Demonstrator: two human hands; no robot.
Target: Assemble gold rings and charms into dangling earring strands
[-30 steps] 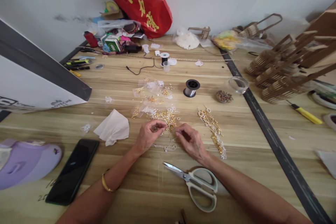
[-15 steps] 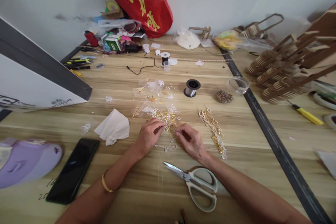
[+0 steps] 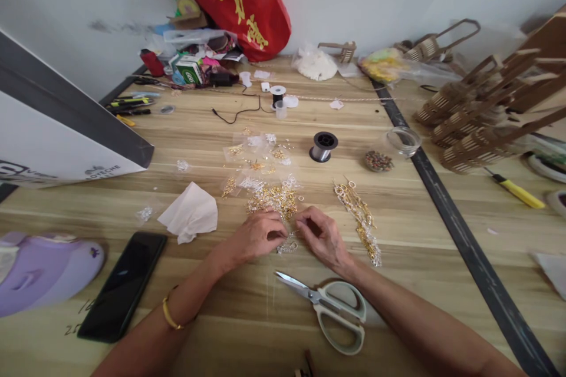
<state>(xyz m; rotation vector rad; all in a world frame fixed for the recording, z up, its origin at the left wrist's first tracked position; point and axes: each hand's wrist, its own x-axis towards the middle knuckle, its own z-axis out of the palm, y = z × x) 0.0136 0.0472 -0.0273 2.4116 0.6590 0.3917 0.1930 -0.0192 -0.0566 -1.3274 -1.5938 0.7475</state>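
Note:
My left hand (image 3: pixel 262 232) is closed in a pinch, fingertips just above a thin silver chain (image 3: pixel 289 247); what it pinches is too small to make out. Facing it, my right hand (image 3: pixel 323 235) pinches the upper end of that chain, which trails onto the table between both hands. Right behind my fingers lies a pile of gold and silver jewellery findings (image 3: pixel 278 197), partly covered by the left hand. Finished-looking gold and silver chains (image 3: pixel 360 218) lie in a bundle to the right. Scissors with pale handles (image 3: pixel 316 297) rest slightly open in front of my right wrist.
Small plastic bags of findings (image 3: pixel 254 150) and a wire spool (image 3: pixel 323 147) stand behind the pile. Further right are a glass jar (image 3: pixel 403 142) and multicoloured beads (image 3: pixel 378 161). A white cloth (image 3: pixel 190 213), a phone (image 3: pixel 122 287) and a white box (image 3: pixel 66 135) occupy the left.
My left hand has moved right and slightly toward me, from the pile to the chain, closer to my right hand. The right hand has stayed in place.

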